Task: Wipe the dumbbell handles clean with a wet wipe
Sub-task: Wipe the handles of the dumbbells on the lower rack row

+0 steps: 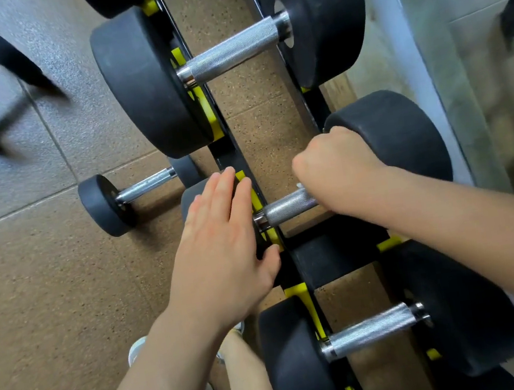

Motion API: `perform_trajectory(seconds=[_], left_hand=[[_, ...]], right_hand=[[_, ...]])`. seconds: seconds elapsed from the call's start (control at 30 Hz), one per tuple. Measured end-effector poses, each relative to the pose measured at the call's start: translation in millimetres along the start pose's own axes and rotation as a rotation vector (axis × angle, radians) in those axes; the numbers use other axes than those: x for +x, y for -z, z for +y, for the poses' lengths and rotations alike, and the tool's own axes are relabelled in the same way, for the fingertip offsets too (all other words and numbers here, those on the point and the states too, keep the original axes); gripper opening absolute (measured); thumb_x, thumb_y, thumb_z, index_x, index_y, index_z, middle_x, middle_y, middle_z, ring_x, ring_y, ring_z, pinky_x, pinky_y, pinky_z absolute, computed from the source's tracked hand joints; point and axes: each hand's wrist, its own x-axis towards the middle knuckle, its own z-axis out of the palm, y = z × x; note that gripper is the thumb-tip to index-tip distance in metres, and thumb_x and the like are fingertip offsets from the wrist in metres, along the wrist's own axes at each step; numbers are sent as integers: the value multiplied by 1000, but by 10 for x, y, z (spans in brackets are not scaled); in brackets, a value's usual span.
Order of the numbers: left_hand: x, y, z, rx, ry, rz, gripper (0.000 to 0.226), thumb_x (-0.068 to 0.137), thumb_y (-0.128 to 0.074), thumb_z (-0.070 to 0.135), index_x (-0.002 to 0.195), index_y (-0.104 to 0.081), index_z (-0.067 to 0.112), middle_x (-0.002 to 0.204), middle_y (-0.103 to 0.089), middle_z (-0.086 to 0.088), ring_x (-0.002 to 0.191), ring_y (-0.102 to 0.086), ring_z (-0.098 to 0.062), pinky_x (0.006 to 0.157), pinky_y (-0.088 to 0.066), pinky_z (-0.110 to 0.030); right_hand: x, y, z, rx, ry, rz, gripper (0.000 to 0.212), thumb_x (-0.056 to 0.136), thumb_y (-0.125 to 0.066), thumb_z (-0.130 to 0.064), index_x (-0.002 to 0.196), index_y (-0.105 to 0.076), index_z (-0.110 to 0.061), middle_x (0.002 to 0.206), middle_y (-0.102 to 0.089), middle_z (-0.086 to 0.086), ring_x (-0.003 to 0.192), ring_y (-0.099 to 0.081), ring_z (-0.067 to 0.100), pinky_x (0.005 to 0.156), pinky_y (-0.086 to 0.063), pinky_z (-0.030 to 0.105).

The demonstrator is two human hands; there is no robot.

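The middle dumbbell's knurled handle [287, 207] on the rack [233, 157] juts toward 9 o'clock from our right hand [340, 171], whose fingers curl tightly round it, a scrap of white wet wipe [299, 185] peeking out. Our left hand [223, 246] lies flat, fingers [225, 192] straight, on that dumbbell's left head [190, 195]
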Motion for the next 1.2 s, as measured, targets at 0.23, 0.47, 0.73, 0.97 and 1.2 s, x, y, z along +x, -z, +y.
perform_trajectory(seconds=[0.23, 0.47, 0.73, 0.97, 1.2], left_hand=[[14, 23, -55, 9, -34, -25, 89, 72, -71, 44, 144, -38, 4, 152, -33, -19, 142, -28, -35, 113, -31, -52], [9, 18, 46, 34, -3, -10, 79, 68, -77, 32, 136, -48, 5, 147, -38, -23, 139, -32, -40, 112, -31, -53], [95, 11, 292, 83, -116, 7, 59, 70, -32, 21, 119, -59, 5, 128, -56, -19, 125, -49, -38, 105, -39, -48], [345, -5, 541, -205, -72, -85, 35, 87, -45, 17, 119, -57, 21, 116, -62, 1, 110, -56, -21, 89, -41, -26], [544, -20, 589, -165, -116, -184, 56, 71, -31, 20, 118, -61, 19, 116, -64, -1, 108, -58, -23, 91, -46, -36]], right_hand=[[19, -247, -166, 292, 40, 99, 18, 95, -54, -24, 103, -70, -24, 87, -51, 5, 82, -57, 31, 74, -51, 38], [-333, -822, -401, 485, -284, 711, 28, 69, -66, 11, 91, -73, -5, 82, -70, 10, 70, -62, 32, 60, -54, 34], [-286, -1116, -637, 682, -398, 999, 38, 101, -35, -6, 104, -73, -7, 116, -70, 2, 73, -63, 30, 73, -54, 38], [-157, -980, -1039, 973, -645, 1140, 21, 93, -55, -11, 96, -72, 2, 96, -73, 10, 79, -65, 26, 82, -42, 18], [-217, -925, -845, 1387, -1268, 1253, 21, 87, -64, -4, 99, -75, -16, 101, -71, -7, 95, -68, 8, 86, -54, 25]])
